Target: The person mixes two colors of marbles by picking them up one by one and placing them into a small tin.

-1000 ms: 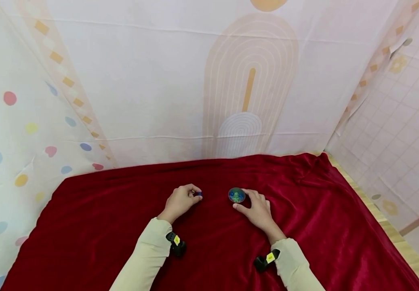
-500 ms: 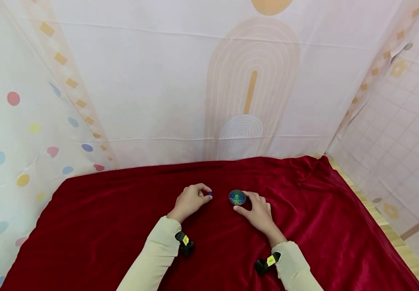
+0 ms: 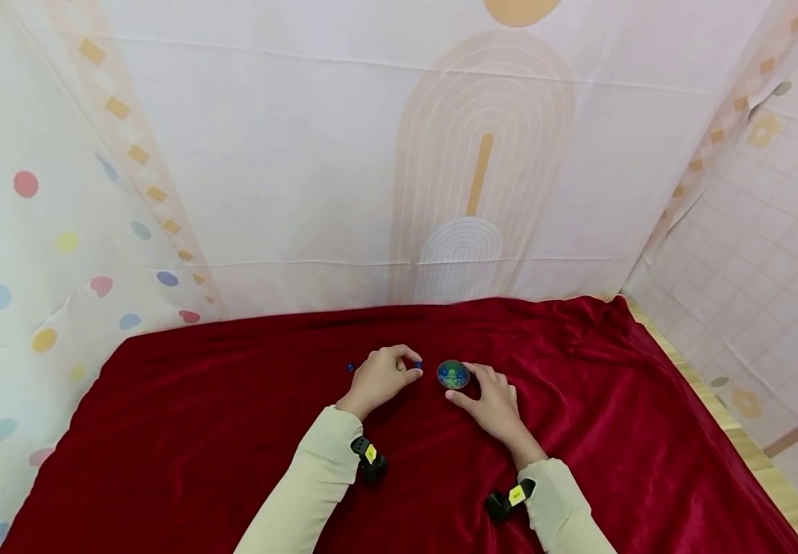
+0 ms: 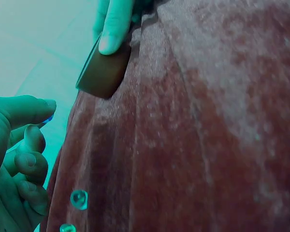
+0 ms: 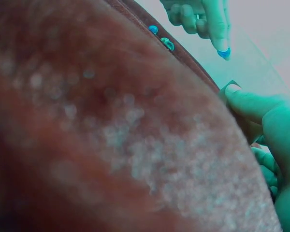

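Observation:
My left hand (image 3: 380, 378) pinches a small blue marble (image 3: 418, 365) between thumb and forefinger, a short way left of a small round cup (image 4: 104, 72). My right hand (image 3: 492, 402) holds that cup, its thumb and fingers curled round the side. Blue and green pieces show inside the cup in the head view; its outer wall looks brown in the left wrist view. Behind my left hand, a loose blue marble (image 3: 351, 367) lies on the cloth. The left wrist view shows two glassy marbles there, one of them (image 4: 79, 199) fully in frame.
A wrinkled dark red velvet cloth (image 3: 198, 431) covers the table. Its pale wooden edge (image 3: 745, 435) shows at the right. Patterned white sheets (image 3: 288, 169) hang behind and on both sides. Each wrist wears a black camera on a strap.
My left hand has moved right with the marble, nearer to the cup. The loose blue marble on the cloth has come into sight behind it. My right hand and the cup stay put.

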Available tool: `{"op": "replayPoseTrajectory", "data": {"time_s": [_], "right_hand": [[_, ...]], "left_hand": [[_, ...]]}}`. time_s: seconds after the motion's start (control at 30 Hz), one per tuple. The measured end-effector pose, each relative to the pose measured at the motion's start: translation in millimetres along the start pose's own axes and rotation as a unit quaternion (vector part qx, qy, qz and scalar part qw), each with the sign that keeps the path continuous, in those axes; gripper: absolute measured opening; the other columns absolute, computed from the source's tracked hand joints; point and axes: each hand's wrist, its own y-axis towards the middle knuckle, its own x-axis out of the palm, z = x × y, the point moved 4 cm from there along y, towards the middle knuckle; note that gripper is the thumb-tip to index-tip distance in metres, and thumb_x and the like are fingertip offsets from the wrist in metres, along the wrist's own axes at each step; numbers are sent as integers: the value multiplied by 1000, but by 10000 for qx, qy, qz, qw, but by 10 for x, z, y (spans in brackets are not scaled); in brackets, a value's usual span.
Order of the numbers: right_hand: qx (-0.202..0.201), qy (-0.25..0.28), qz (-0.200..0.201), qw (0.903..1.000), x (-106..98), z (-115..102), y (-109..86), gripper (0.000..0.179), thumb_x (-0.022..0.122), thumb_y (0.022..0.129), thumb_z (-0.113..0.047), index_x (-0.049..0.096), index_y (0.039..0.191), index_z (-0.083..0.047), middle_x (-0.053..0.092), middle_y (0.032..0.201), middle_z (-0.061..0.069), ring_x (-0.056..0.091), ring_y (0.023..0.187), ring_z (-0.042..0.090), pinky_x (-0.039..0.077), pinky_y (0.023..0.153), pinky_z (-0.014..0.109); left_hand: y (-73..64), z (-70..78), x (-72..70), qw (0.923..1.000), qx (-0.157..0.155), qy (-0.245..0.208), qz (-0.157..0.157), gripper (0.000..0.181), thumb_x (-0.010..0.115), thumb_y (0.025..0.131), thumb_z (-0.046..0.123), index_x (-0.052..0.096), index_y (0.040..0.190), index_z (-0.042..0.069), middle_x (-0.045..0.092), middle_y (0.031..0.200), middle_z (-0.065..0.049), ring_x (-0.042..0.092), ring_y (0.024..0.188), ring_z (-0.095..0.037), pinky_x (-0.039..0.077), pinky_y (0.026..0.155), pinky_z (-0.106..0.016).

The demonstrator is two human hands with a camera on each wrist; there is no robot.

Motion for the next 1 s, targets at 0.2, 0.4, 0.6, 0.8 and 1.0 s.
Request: {"op": "replayPoseTrajectory", "data": {"time_s": [0.2,0.4,0.6,0.8,1.0], "right_hand": [[-1,-47,-19,10000,28,3,-1,62,71,85,-42,52,136,-15,51,138,6,40,125,29,26,93,44],[-24,-9,13,10000,19,-15,1,61,72,85,-41,52,136,-15,51,138,7,39,125,30,26,93,44],[-40,-58,0,10000,28,-26,3,61,71,85,-41,53,136,-14,52,137,7,40,125,30,26,91,43],[-41,-14,-38,10000,8,-42,-2,60,71,85,-41,52,136,-15,50,139,7,39,125,30,25,92,43],[-41,-4,-58,10000,13,-56,-9,60,71,85,-42,52,136,-16,50,139,6,39,126,30,25,91,42]], "left_hand": [[12,36,56,10000,47,73,-44,19,70,88,25,71,105,17,56,66,2,48,55,-12,40,51,-29],[40,105,100,9999,147,-57,-54,18,71,87,25,72,104,17,56,65,2,49,55,-11,44,76,-52],[55,180,148,9993,204,-172,-246,20,71,87,23,71,105,15,56,65,1,47,54,-11,39,51,-27],[77,255,175,9990,269,-95,-341,19,70,87,23,71,105,15,58,68,1,48,56,-12,37,50,-25],[80,237,237,9986,215,-56,-477,19,70,88,24,71,105,16,57,68,1,47,57,-11,36,51,-24]]}}
